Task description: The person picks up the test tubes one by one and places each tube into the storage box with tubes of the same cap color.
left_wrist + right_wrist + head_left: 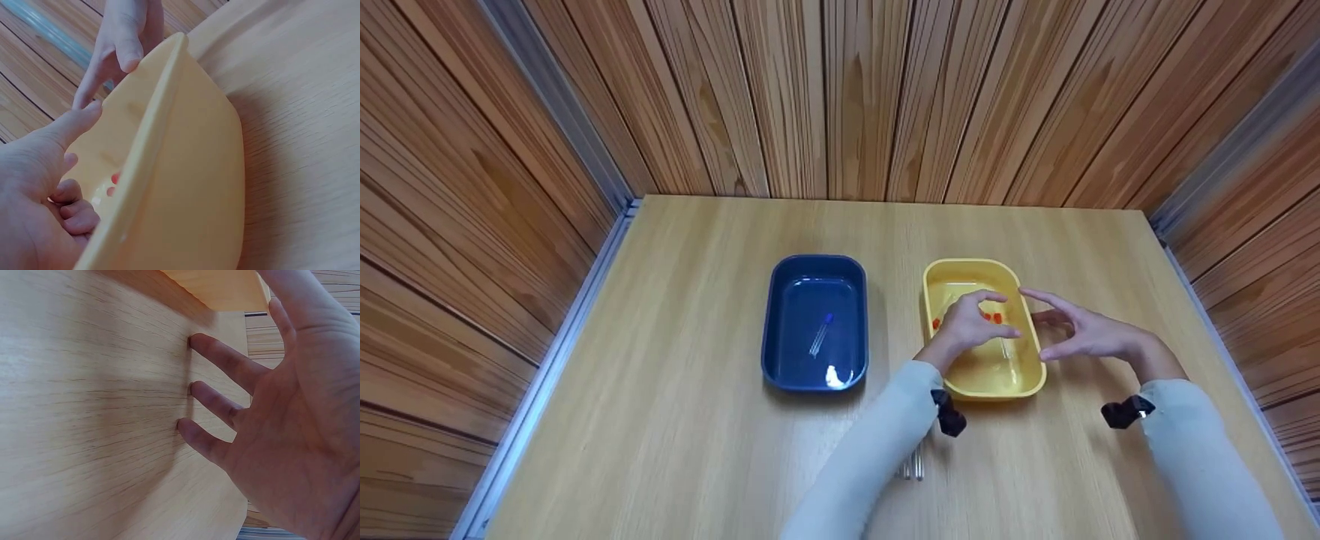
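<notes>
My left hand (pixel 971 322) reaches over the near-left rim of a yellow tray (pixel 994 388). Its thumb stands apart from the bent fingers, and nothing shows between them in the left wrist view. Small red pieces (pixel 997 318), perhaps caps of clear tubes, lie in this tray, partly hidden by that hand. At the tray's right rim is my right hand (pixel 1091 334), spread, with thumb and index finger at the rim. Its other fingers (pixel 216 360) reach down to the wooden table. A clear tube with a blue cap (pixel 826 321) lies inside the blue tray (pixel 774 315).
Several thin shiny rods or tubes (pixel 917 463) lie on the table (pixel 675 420), partly covered by the left sleeve (pixel 877 442). Wood-panelled walls (pixel 855 97) enclose the back and sides. Metal rails (pixel 562 345) run along the side edges.
</notes>
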Demonstrator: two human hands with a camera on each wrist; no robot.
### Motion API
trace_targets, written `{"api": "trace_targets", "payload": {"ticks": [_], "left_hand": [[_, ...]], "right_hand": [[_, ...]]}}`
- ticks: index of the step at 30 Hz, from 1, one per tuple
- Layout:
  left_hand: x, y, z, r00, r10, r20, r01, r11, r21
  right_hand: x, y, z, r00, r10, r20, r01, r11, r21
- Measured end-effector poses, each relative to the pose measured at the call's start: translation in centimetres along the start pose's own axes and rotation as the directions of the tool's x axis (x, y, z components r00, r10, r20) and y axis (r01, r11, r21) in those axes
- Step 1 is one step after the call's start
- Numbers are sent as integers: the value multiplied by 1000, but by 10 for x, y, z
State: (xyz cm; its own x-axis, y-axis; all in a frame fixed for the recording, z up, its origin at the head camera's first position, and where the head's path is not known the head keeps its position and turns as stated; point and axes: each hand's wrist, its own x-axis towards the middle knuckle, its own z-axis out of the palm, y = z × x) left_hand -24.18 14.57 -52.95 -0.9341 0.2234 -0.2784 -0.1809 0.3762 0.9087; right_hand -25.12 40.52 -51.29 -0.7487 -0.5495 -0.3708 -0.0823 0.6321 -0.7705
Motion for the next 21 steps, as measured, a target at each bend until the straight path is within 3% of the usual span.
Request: {"api": "trace_targets", "payload": {"ticks": [7,14,21], "left_hand": [[-5,5,-11,1000,20,11,-20,999,30],[8,-3,-15,996,85,8,-85,993,79],[-17,11,-28,994,100,39,-103,991,82]], "right_hand": [[0,-1,-1,1000,2,6,-2,1000,1],[2,0,-2,1000,-1,10,1,999,32],[1,0,-2,1000,-7,14,6,1000,22]]}}
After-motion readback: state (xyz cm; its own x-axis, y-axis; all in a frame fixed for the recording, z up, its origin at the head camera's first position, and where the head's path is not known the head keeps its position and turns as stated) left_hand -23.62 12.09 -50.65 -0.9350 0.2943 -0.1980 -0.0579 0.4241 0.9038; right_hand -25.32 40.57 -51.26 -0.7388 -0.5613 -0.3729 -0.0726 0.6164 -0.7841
